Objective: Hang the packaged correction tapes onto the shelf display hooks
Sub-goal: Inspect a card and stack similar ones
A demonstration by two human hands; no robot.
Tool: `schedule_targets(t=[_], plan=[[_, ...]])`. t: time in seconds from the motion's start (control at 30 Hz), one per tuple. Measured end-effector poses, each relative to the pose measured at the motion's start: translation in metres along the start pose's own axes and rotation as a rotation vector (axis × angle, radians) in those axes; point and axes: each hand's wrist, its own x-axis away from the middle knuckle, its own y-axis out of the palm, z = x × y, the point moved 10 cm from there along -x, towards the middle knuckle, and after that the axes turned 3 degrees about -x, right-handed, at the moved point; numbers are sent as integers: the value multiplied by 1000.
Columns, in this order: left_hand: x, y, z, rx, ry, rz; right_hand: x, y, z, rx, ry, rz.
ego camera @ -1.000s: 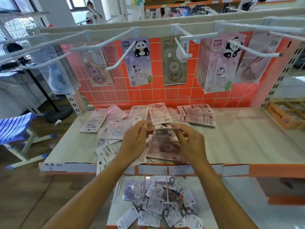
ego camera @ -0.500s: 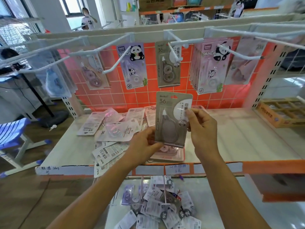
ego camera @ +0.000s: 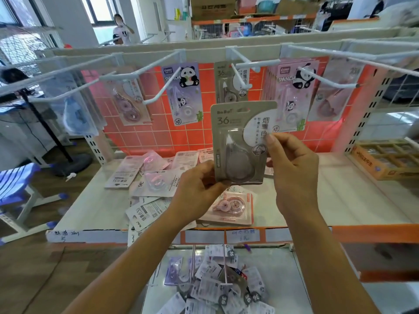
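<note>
I hold a grey packaged correction tape [ego camera: 235,141] upright in front of the shelf. My left hand [ego camera: 195,191] pinches its lower left corner, and my right hand [ego camera: 292,168] pinches its right edge. Above it a white display hook [ego camera: 242,73] carries one matching grey pack [ego camera: 229,85]. Panda-printed packs hang on the hook to the left [ego camera: 181,91] and on the hook to the right [ego camera: 292,91]. Several loose packs [ego camera: 149,177] lie scattered on the white shelf [ego camera: 340,200], among them a pink one [ego camera: 229,207] under my hands.
Long white hooks [ego camera: 340,55] jut toward me across the whole shelf at head height. A lower shelf holds a heap of more packs [ego camera: 217,288]. A wooden tray [ego camera: 390,159] sits at the right. A blue stool [ego camera: 15,184] stands at the left. A person stands far behind.
Both hands picked the grey pack off the shelf pile and raised it upright toward the hooks. The view also moved closer to the shelf.
</note>
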Motion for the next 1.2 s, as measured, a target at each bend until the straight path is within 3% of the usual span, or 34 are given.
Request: schedule_targets(t=[0.33, 1.2], plan=[[-9, -1, 26, 158, 71, -8, -7, 2, -19, -2, -117, -1], [-32, 0, -1, 204, -52, 80, -18, -5, 57, 185, 44, 19]])
